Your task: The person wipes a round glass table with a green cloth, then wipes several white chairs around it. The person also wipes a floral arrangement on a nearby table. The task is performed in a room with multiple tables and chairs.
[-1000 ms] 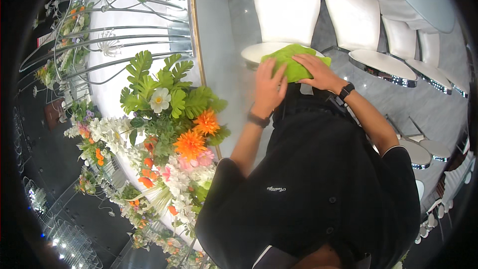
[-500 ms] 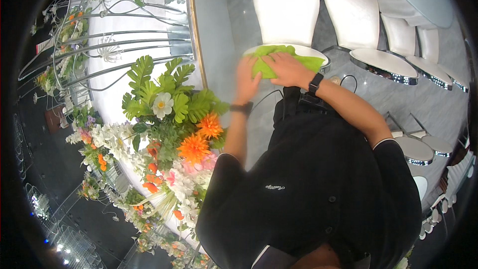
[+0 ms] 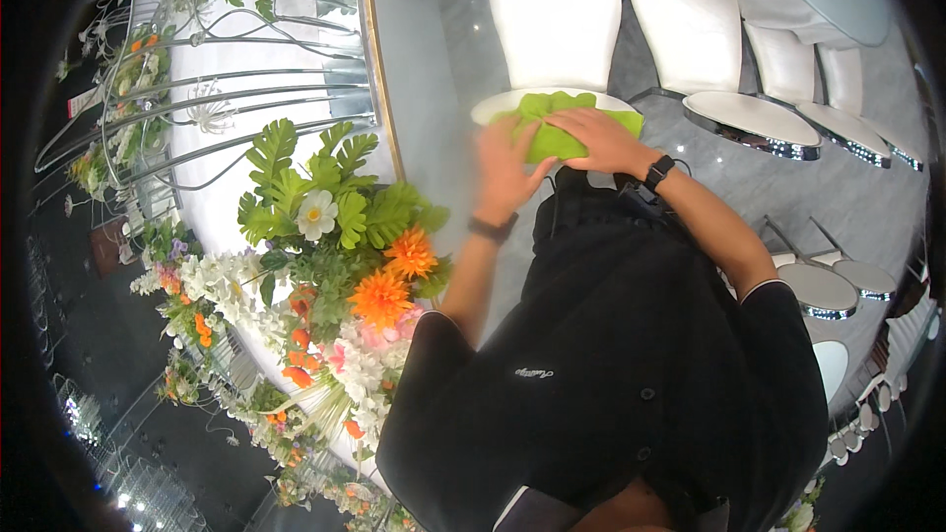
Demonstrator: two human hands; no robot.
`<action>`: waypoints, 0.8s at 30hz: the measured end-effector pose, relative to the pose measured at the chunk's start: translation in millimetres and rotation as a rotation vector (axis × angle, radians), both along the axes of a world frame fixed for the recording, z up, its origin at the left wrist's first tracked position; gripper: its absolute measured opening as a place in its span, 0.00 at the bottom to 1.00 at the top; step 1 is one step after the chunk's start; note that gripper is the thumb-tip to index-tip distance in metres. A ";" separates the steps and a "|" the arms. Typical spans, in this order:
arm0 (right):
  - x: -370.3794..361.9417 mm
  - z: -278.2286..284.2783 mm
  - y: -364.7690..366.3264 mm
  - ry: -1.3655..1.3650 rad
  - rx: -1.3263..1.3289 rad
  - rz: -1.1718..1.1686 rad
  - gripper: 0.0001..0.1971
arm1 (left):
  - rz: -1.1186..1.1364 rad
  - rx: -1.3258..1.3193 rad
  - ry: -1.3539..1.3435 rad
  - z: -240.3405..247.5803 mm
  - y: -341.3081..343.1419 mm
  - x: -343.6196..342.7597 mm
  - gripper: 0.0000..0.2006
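Note:
A bright green cloth (image 3: 557, 101) lies bunched on the white round seat (image 3: 490, 105) of a chair in front of me. My right hand (image 3: 599, 141) bears down on the cloth from the right, its fingers curved over the folds and gripping them. At the cloth's left edge is my left hand (image 3: 506, 174), its thumb apart from the fingers. Motion smears those fingers, so their grip is unclear. Both wrists wear dark bands. The chair's white backrest (image 3: 557, 30) rises beyond the seat.
More white chairs (image 3: 749, 118) with glittering seat rims stand to the right. On my left runs a white surface with an edge trim (image 3: 386, 128), bearing a curved metal frame (image 3: 246, 74), green leaves (image 3: 370, 212) and orange flowers (image 3: 382, 298). Grey floor lies between.
Both hands have shifted slightly right and toward me on the seat. The cloth has moved with them and looks more bunched. My view has shifted a little.

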State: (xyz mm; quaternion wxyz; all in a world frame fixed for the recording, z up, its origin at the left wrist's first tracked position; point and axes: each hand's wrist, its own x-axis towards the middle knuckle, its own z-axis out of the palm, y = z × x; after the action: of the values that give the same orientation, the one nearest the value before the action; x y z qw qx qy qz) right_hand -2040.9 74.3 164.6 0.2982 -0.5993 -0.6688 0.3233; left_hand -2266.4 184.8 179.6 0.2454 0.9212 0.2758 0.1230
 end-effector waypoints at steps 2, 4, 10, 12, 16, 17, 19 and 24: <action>11.7 -5.1 -14.0 -0.004 -0.017 -0.034 0.38 | 0.006 0.049 0.041 4.3 -17.8 14.5 0.34; 16.7 -12.9 -26.0 0.004 0.006 -0.053 0.39 | 0.009 0.103 0.077 11.4 -32.2 25.3 0.33; 53.0 -25.2 -65.6 0.192 -0.117 -0.252 0.29 | -0.108 0.066 0.079 27.4 -48.2 76.8 0.24; 61.6 -24.8 -72.1 0.239 -0.183 -0.305 0.24 | -0.132 0.160 0.031 29.3 -49.4 86.0 0.21; 74.6 -10.6 -93.9 0.119 -0.083 -0.350 0.18 | -0.200 0.085 0.045 27.3 -56.4 106.7 0.21; 76.3 -3.8 -101.1 0.093 -0.092 -0.365 0.17 | -0.214 0.064 0.040 27.6 -59.2 113.8 0.21; 88.0 14.0 -122.0 0.161 0.033 -0.458 0.16 | -0.244 -0.028 0.033 29.4 -68.9 133.1 0.23; 151.6 51.0 -199.8 0.081 0.146 -0.592 0.12 | -0.384 -0.237 -0.039 29.7 -124.9 202.9 0.32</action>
State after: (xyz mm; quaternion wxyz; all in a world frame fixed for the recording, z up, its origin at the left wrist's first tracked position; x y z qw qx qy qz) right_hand -1889.3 -125.5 215.5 0.4483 -0.7315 -0.4743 0.1972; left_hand -2063.5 59.9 209.2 0.3763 0.9189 0.1032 0.0587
